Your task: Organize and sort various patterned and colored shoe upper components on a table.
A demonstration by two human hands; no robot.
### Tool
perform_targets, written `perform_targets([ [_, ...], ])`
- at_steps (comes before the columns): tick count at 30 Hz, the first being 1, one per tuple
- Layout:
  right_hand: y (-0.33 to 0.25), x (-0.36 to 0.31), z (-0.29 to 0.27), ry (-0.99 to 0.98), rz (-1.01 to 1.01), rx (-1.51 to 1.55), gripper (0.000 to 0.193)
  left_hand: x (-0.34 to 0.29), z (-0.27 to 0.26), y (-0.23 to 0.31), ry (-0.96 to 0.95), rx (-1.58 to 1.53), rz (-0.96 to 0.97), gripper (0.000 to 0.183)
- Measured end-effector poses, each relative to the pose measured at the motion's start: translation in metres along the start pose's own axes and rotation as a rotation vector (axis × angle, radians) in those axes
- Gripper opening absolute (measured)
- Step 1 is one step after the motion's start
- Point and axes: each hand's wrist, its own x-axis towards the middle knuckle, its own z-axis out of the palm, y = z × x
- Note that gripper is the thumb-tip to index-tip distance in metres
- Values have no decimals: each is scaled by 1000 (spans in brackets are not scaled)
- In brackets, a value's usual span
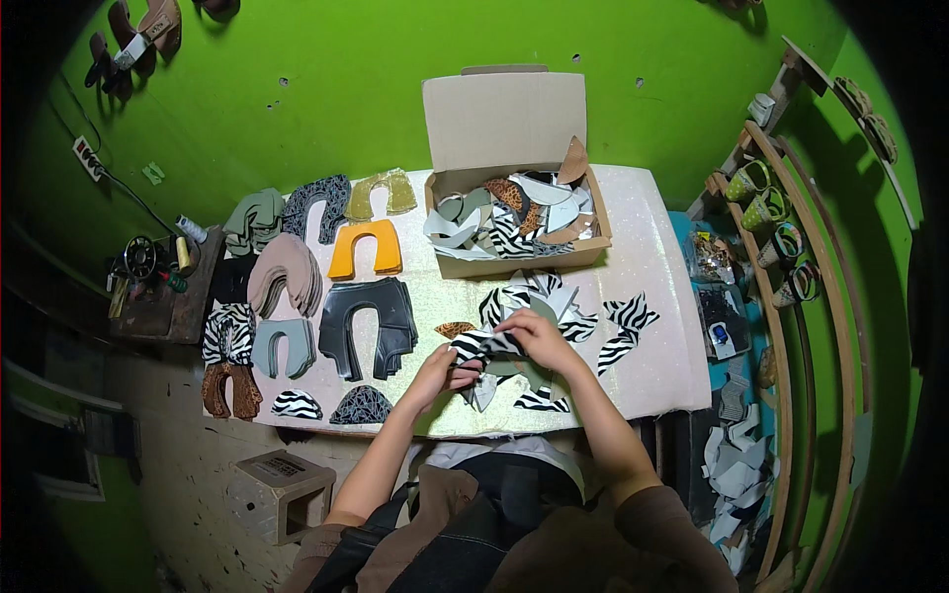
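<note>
Between my hands is a black-and-white zebra-print cut piece (473,346), apparently thin sheet material. My left hand (432,378) grips its left end, with the fingers partly beneath it. The fingers of my right hand (535,338) are closed on its upper right part. Under and behind both hands lies a loose pile of cut pieces (576,325) in zebra print, white and grey-green. A leopard-print scrap (454,329) pokes out beside the left hand. Separate zebra-print scraps (620,331) lie to the right, and another zebra scrap (541,399) is near the front edge.
An open cardboard box (514,264) full of offcuts stands at the back. Stacks of U-shaped pieces, including black (367,308) and orange (365,250), cover the table's left side. A wooden rack (781,336) holds footwear at right; a stool (282,494) stands front left.
</note>
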Motion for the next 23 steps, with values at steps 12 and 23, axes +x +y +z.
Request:
perform_targets([
  [12,-14,4,28,-30,-252,-255,24,2,15,0,-115,62,-1,29],
  [23,-17,-10,31,-229,-185,-443,50,-9,7,-7,-38,50,-30,35],
])
